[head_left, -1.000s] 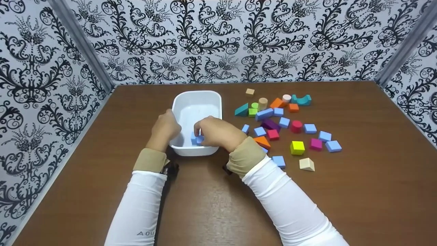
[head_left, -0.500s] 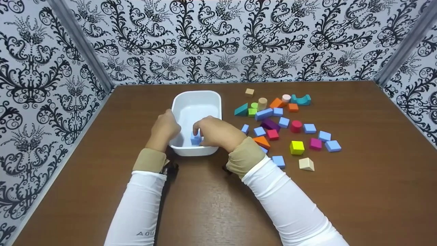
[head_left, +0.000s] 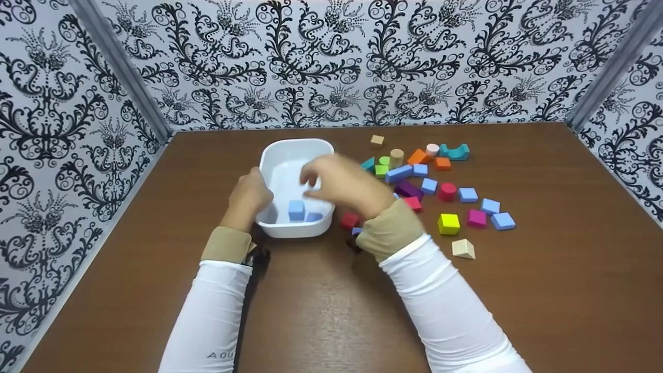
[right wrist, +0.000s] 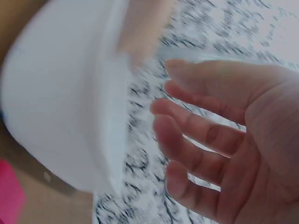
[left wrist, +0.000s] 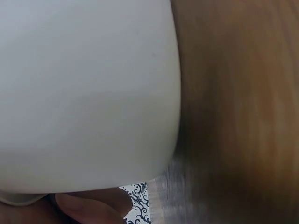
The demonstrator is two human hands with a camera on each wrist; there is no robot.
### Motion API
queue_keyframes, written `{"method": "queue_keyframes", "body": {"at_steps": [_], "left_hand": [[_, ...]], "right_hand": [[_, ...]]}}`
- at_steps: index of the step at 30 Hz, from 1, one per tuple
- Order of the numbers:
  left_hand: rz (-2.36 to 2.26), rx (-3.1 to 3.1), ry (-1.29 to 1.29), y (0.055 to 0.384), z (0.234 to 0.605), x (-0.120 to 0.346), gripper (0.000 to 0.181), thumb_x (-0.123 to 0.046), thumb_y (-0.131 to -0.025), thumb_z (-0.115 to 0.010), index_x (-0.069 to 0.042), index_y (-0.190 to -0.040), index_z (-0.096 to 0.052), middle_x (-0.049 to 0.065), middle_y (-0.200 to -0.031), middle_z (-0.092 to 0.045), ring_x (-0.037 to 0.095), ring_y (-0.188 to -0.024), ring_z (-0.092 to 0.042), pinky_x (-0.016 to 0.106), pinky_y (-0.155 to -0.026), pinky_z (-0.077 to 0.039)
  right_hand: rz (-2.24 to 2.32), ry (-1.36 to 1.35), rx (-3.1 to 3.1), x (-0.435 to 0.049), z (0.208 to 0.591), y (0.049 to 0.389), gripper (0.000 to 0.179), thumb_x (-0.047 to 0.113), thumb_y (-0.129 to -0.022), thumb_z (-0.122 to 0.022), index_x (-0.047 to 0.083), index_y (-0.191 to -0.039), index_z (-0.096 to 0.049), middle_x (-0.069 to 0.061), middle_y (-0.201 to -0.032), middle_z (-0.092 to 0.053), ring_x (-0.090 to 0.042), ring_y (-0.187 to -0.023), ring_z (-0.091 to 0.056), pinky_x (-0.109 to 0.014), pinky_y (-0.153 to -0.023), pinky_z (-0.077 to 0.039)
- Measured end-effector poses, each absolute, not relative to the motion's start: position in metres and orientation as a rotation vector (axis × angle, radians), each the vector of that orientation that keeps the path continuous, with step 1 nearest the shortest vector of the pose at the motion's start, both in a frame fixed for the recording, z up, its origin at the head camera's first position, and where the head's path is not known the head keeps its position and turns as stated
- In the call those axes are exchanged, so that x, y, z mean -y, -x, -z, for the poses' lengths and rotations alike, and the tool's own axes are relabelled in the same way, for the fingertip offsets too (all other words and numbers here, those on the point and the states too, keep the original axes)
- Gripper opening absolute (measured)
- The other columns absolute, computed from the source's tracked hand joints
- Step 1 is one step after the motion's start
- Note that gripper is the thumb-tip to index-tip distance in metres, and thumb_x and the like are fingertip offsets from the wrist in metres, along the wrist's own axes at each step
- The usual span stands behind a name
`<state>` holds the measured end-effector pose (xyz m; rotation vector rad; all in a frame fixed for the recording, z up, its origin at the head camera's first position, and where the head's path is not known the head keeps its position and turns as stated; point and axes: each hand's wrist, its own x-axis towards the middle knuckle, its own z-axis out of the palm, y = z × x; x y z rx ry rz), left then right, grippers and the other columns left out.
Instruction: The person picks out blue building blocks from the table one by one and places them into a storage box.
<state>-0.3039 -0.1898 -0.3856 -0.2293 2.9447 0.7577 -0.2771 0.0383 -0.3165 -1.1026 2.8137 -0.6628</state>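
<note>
While left fingers [head_left: 258, 191] grip tray [head_left: 295, 231], sleeve [head_left: 210, 311] reads "AOU".

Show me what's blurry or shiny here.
Head view: the right hand is blurred, the yellow cube crisper, and pale glare lies on the table; left wrist view: the table is smeared, darkly shadowed beside the white tub; right wrist view: the white tub and patterned wall are smeared, the right hand clearer.

a brown wood-grain tabletop [head_left: 570, 290] runs back to a white rear wall [head_left: 331, 62] patterned with black scrolls, grey corner strips [head_left: 125, 67] joining it to matching side walls [head_left: 46, 129].
</note>
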Motion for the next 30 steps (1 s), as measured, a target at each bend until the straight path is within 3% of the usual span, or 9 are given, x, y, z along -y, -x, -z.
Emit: {"method": "queue_keyframes", "body": {"at_steps": [7,10,15,20,25,30], "left_hand": [[-0.745,-2.935,0.234,0.304,0.383,0.190,0.063,-0.006,-0.098,-0.056,0.011,-0.155,-0.035,0.034,-0.144,-0.055,0.046,-0.130,-0.059,0.060,-0.108,-0.049],[-0.744,-2.940,0.218,0.304,0.382,0.191,0.062,-0.006,-0.099,-0.056,0.011,-0.155,-0.035,0.034,-0.144,-0.056,0.046,-0.129,-0.059,0.059,-0.107,-0.050],[-0.752,-2.950,0.205,0.303,0.384,0.193,0.061,-0.005,-0.098,-0.055,0.012,-0.153,-0.037,0.035,-0.143,-0.056,0.045,-0.128,-0.060,0.058,-0.106,-0.050],[-0.760,-2.941,0.205,0.302,0.386,0.192,0.061,-0.005,-0.097,-0.054,0.012,-0.154,-0.037,0.035,-0.143,-0.056,0.045,-0.128,-0.060,0.058,-0.106,-0.050],[-0.746,-2.944,0.208,0.302,0.386,0.190,0.061,-0.005,-0.098,-0.054,0.012,-0.154,-0.036,0.035,-0.144,-0.055,0.045,-0.128,-0.059,0.058,-0.106,-0.050],[-0.740,-2.943,0.208,0.302,0.384,0.189,0.062,-0.005,-0.098,-0.056,0.012,-0.155,-0.036,0.035,-0.144,-0.055,0.045,-0.130,-0.059,0.058,-0.109,-0.049]], "right_hand": [[0.620,0.915,-3.004,-0.084,0.309,0.284,0.020,0.023,-0.098,-0.076,0.008,-0.110,-0.078,-0.009,-0.111,-0.076,-0.028,-0.104,-0.069,-0.046,-0.093,-0.055],[0.530,0.866,-3.035,-0.102,0.318,0.286,0.023,0.026,-0.099,-0.075,0.008,-0.111,-0.078,-0.010,-0.113,-0.076,-0.030,-0.107,-0.069,-0.050,-0.098,-0.050],[0.446,0.836,-2.984,-0.120,0.335,0.287,0.043,0.037,-0.098,-0.077,0.005,-0.126,-0.076,-0.013,-0.127,-0.073,-0.032,-0.116,-0.066,-0.049,-0.106,-0.050],[0.384,0.782,-2.912,-0.124,0.350,0.284,0.057,0.049,-0.095,-0.078,0.007,-0.134,-0.073,-0.013,-0.133,-0.067,-0.030,-0.119,-0.065,-0.050,-0.103,-0.055],[0.327,0.802,-2.889,-0.120,0.359,0.281,0.057,0.052,-0.098,-0.073,0.008,-0.134,-0.073,-0.012,-0.129,-0.067,-0.029,-0.113,-0.067,-0.048,-0.101,-0.056],[0.310,0.804,-2.881,-0.118,0.363,0.281,0.048,0.043,-0.099,-0.075,0.009,-0.132,-0.074,-0.013,-0.125,-0.067,-0.029,-0.110,-0.067,-0.047,-0.101,-0.057]]}}
